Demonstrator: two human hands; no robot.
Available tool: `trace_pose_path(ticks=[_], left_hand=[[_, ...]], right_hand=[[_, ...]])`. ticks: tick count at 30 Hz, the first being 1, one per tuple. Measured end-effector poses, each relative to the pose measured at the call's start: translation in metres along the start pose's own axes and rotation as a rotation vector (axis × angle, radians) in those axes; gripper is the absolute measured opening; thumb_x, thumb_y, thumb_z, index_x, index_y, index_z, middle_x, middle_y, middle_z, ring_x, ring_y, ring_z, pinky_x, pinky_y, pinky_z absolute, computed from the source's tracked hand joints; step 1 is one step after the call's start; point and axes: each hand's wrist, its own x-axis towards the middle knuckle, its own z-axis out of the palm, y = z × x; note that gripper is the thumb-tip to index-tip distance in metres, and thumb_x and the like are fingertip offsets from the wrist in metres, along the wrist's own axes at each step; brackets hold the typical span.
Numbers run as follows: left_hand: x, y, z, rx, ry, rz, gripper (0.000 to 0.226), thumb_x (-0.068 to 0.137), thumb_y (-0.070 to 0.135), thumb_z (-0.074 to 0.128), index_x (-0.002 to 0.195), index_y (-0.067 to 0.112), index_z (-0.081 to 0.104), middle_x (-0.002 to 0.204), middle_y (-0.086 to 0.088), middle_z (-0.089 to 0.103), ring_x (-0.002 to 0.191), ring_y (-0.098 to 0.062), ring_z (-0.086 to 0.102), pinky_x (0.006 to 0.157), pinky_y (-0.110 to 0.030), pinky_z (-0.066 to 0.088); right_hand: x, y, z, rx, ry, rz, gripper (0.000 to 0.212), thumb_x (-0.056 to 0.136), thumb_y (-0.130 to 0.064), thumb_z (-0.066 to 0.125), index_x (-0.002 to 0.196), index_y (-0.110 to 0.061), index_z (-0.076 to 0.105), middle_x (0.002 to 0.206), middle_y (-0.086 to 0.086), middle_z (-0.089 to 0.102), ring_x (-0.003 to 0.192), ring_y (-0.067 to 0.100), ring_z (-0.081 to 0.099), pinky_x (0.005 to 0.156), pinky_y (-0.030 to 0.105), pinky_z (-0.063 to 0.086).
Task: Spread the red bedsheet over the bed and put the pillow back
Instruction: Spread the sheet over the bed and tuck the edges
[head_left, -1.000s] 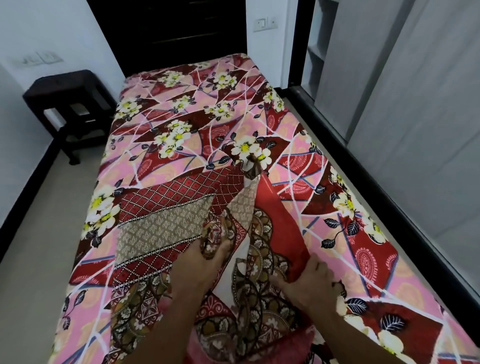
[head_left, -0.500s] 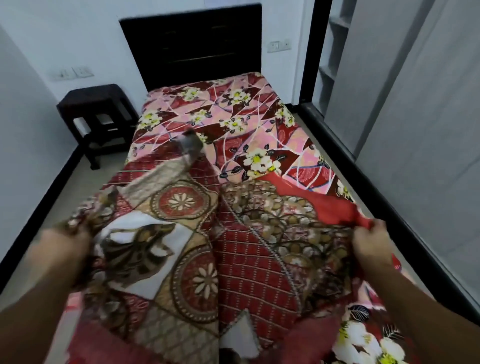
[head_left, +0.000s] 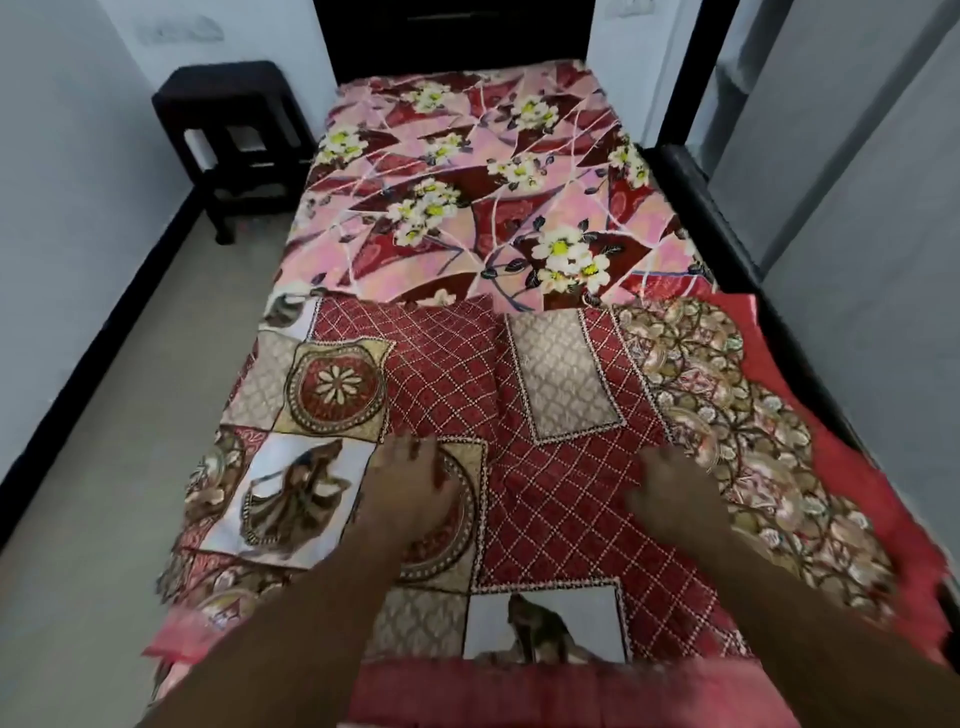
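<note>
Red bedsheet (head_left: 519, 395) covers lower half of frame only; bed (head_left: 467, 171) bare of it in upper half. Left hand (head_left: 410, 488) & right hand (head_left: 675, 499) flat, fingers spread, pressing on it. Rec: slide fwd evenly w/ both, keep edges square.

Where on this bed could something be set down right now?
Free: the pink floral sheet of the far half, between the headboard and the red bedsheet. Crowded: the near half, where the left hand and right hand rest on the red bedsheet.
</note>
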Motion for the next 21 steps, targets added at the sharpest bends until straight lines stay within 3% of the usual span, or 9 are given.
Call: trace_pose_path(ticks=[2,3,4,8,13,18,21], left_hand=[[-0.007,0.027,0.009,0.01,-0.191,0.12,0.08,0.096,0.067,0.032,0.159,0.026,0.006,0.166,-0.01,0.006,0.152,-0.034,0.004,0.118,-0.06,0.021],[-0.011,0.032,0.015,0.04,-0.226,0.145,0.079,0.097,0.066,0.03,0.159,0.027,0.0,0.167,-0.008,0.001,0.153,-0.033,0.0,0.118,-0.062,0.018],[-0.012,0.029,0.017,0.051,-0.231,0.144,0.078,0.097,0.066,0.027,0.159,0.028,-0.002,0.167,-0.007,0.001,0.153,-0.033,0.001,0.117,-0.063,0.018],[-0.006,-0.012,0.019,0.072,-0.115,0.03,0.075,0.096,0.069,0.015,0.157,0.025,0.018,0.162,-0.01,0.027,0.147,-0.033,0.024,0.114,-0.055,0.03],[0.012,-0.065,0.023,0.119,-0.136,-0.013,0.075,0.099,0.064,0.021,0.16,0.024,0.005,0.167,-0.011,-0.003,0.153,-0.033,-0.009,0.119,-0.058,0.011],[0.04,-0.109,0.012,0.088,-0.007,-0.155,0.067,0.101,0.051,0.032,0.158,0.021,0.015,0.166,-0.012,0.008,0.152,-0.036,0.002,0.118,-0.059,0.019],[0.06,-0.147,0.008,0.025,0.118,-0.244,0.06,0.101,0.042,0.038,0.154,0.017,0.026,0.162,-0.015,0.022,0.15,-0.037,0.014,0.116,-0.057,0.026]], right_hand=[[-0.008,-0.071,0.001,0.014,-0.031,-0.113,0.047,0.088,-0.036,0.056,0.132,-0.018,0.053,0.132,0.009,0.052,0.12,0.029,0.055,0.1,0.042,0.048],[-0.013,-0.087,0.017,0.013,-0.139,-0.143,0.05,0.09,-0.036,0.055,0.137,-0.02,0.05,0.137,0.007,0.05,0.125,0.028,0.052,0.103,0.043,0.046],[-0.015,-0.096,0.02,-0.005,-0.132,-0.221,0.05,0.092,-0.036,0.053,0.139,-0.021,0.049,0.139,0.007,0.049,0.126,0.028,0.051,0.103,0.043,0.046],[-0.015,-0.107,0.034,-0.027,-0.082,-0.262,0.036,0.095,-0.034,0.046,0.124,-0.019,0.062,0.125,0.006,0.057,0.113,0.029,0.057,0.093,0.039,0.05],[0.017,-0.138,0.03,0.118,0.196,-0.332,0.032,0.099,-0.033,0.049,0.123,-0.017,0.062,0.126,0.006,0.057,0.106,0.026,0.058,0.089,0.04,0.052],[0.065,-0.211,0.008,0.188,0.344,-0.302,0.033,0.101,-0.035,0.045,0.122,-0.016,0.062,0.124,0.006,0.059,0.106,0.021,0.056,0.09,0.041,0.051],[0.092,-0.258,-0.003,0.141,0.369,-0.361,0.029,0.1,-0.034,0.047,0.112,-0.014,0.065,0.111,0.007,0.061,0.098,0.024,0.058,0.084,0.04,0.051]])
